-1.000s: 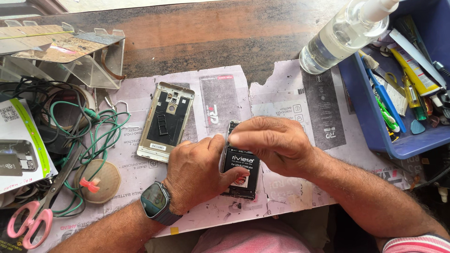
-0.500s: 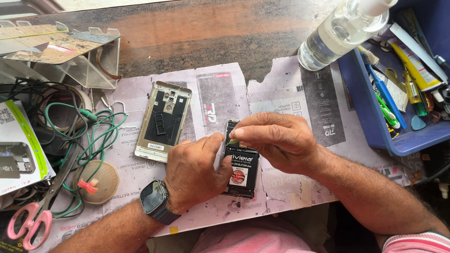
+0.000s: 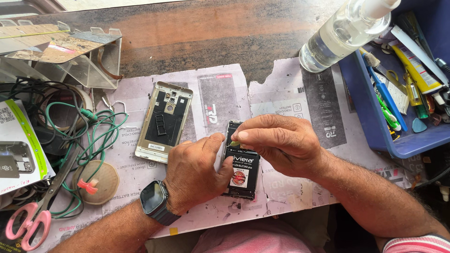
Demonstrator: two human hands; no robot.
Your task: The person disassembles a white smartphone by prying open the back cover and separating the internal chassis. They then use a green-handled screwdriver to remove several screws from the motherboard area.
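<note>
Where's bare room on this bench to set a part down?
Free: bare wood between the clear acrylic stand and spray bottle; paper between the phone back cover and blue tray. Crowded: green cables, pink scissors on the left.

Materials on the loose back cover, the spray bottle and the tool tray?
Back cover: looks like metal, pale gold rim with a satin sheen, dark lining inside. Spray bottle: clear glossy plastic, liquid visible through it. Tool tray: opaque blue plastic, probably moulded.

Opened phone (image 3: 241, 171), black battery exposed, flat on paper.
</note>
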